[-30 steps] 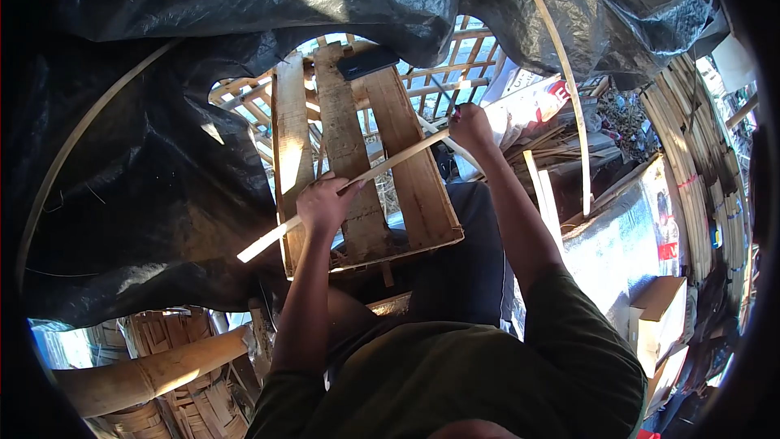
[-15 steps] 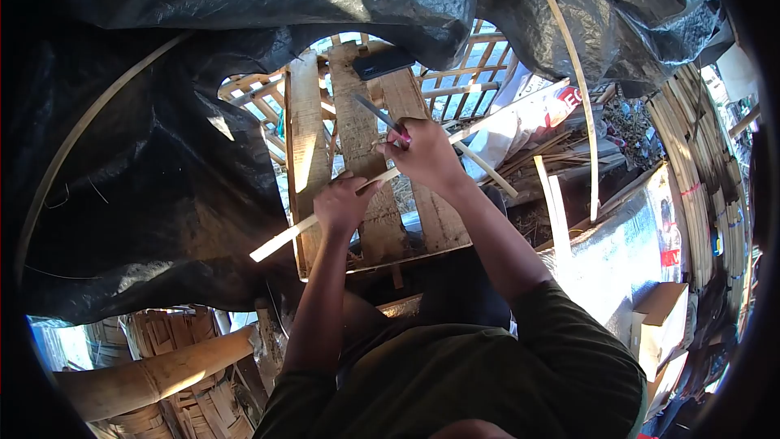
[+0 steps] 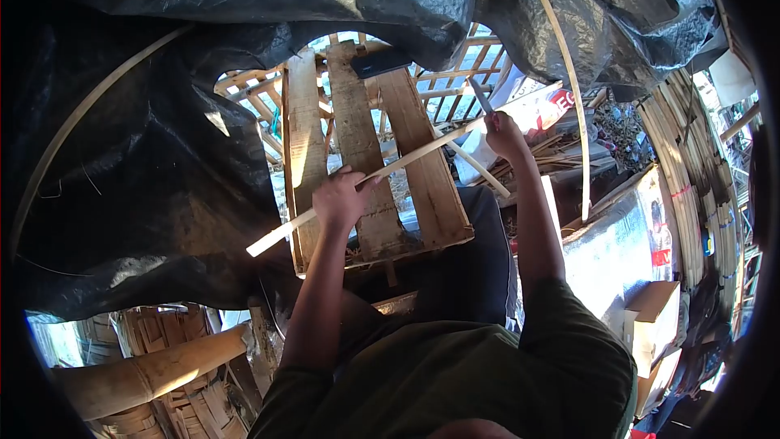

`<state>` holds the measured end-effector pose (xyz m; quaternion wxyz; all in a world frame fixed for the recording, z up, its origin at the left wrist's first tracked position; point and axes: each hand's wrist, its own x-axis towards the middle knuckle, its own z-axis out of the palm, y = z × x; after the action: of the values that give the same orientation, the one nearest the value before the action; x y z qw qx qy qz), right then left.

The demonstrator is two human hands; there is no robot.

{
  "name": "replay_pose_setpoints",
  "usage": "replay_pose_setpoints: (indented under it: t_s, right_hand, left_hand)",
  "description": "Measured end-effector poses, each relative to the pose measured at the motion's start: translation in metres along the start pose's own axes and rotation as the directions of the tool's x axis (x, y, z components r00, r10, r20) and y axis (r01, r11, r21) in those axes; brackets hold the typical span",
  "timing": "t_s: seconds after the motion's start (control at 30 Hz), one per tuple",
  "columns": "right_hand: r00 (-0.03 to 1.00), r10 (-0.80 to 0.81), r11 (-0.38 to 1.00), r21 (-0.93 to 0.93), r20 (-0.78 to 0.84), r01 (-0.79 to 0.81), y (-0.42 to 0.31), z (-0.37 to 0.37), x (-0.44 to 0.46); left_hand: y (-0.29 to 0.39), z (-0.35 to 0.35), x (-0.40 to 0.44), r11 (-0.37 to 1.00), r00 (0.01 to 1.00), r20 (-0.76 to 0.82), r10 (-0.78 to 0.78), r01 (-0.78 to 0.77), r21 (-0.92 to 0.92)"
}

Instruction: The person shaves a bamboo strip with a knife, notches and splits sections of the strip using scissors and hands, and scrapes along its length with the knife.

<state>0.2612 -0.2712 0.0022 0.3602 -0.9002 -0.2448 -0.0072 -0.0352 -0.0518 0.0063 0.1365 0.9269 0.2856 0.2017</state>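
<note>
A long pale bamboo strip [image 3: 418, 151] slants across a small slatted wooden table [image 3: 357, 142], rising to the right. Near its lower end, my left hand [image 3: 340, 197] is closed around the strip over the left part of the table. My right hand [image 3: 505, 135] grips a knife [image 3: 479, 96] by a reddish handle, beyond the table's right edge. The blade points up and to the left, close to the strip's upper part. Whether the edge touches the strip I cannot tell. A dark flat object, like a phone [image 3: 380, 63], lies at the table's far end.
Black plastic sheeting [image 3: 146, 171] hangs at the left and above. A thin curved strip [image 3: 571, 73] hangs at the right. Split bamboo [image 3: 561, 156] lies beyond the table, with bundled poles [image 3: 682, 162] farther right. A cardboard box [image 3: 656, 309] stands at the lower right.
My right hand has moved with the knife to the right along the strip, from above the table to past its edge. My left hand stays in nearly the same place.
</note>
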Motion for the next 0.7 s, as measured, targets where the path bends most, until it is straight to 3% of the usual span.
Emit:
replay_pose_setpoints:
  t_s: [0.03,0.07,0.13,0.2,0.27,0.37,0.4,0.47,0.63,0.7]
  right_hand:
    - [0.998,-0.065,0.998,0.01,0.006,0.065,0.009,0.0,-0.012]
    - [0.996,-0.026,1.0,-0.013,0.081,0.027,0.004,-0.002,-0.021]
    - [0.99,0.021,0.982,0.183,0.139,-0.046,0.004,0.006,-0.034]
    - [0.994,-0.104,0.984,0.138,-0.04,0.109,0.007,0.024,-0.037]
    - [0.999,-0.007,0.991,0.136,0.047,0.001,-0.001,0.022,-0.035]
    - [0.983,0.142,0.984,0.091,0.119,-0.153,-0.013,0.026,-0.024]
    - [0.982,0.143,0.983,0.093,0.122,-0.155,-0.011,0.031,-0.021]
    - [0.997,0.056,0.984,-0.173,0.056,-0.046,-0.014,0.039,-0.016]
    - [0.995,0.081,0.979,-0.19,0.059,-0.069,-0.017,0.05,-0.01]
    - [0.977,0.169,0.977,-0.15,0.128,-0.149,-0.019,0.049,-0.013]
  left_hand:
    - [-0.002,0.004,-0.001,1.0,0.998,-0.067,0.019,-0.019,-0.006]
    - [0.0,0.002,0.0,0.999,0.99,-0.134,0.042,-0.044,-0.011]
    - [0.003,-0.004,0.002,0.999,0.998,-0.047,0.034,-0.035,-0.029]
    - [0.005,-0.006,0.003,0.999,0.999,0.038,0.024,-0.022,-0.044]
    - [0.003,-0.005,0.001,0.992,0.997,-0.026,0.068,-0.07,-0.108]
    - [0.005,-0.006,-0.002,0.994,0.997,0.001,0.081,-0.08,-0.08]
    - [0.006,-0.006,-0.003,0.994,0.997,0.004,0.08,-0.079,-0.077]
    - [0.006,-0.006,-0.002,0.992,0.993,0.01,0.12,-0.12,-0.03]
    - [0.005,-0.006,0.0,0.992,0.993,0.006,0.119,-0.119,-0.044]
    - [0.005,-0.006,0.0,0.992,0.993,0.023,0.115,-0.114,-0.051]
